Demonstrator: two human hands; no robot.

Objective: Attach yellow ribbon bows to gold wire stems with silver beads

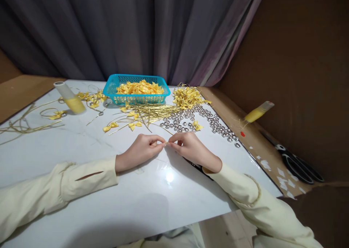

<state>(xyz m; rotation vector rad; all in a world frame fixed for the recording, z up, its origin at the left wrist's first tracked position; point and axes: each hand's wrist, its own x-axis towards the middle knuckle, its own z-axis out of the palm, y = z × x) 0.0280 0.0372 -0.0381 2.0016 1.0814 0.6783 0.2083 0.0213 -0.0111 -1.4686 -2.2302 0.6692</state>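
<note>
My left hand and my right hand meet fingertip to fingertip above the middle of the white table. Both are closed in a pinch, thumb against forefinger. Something tiny sits between the fingertips, too small to make out. A thin gold cord runs up to the right hand's fingers; whether they hold it I cannot tell. Just beyond the hands lie a pile of gold cords, loose yellow bows and many small silver rings. A black object is partly hidden under my right wrist.
A blue basket of yellow bows stands at the back, beside a heap of corded bows. A yellow thread spool stands left, another spool right. Black-handled scissors lie beyond the right table edge among white scraps.
</note>
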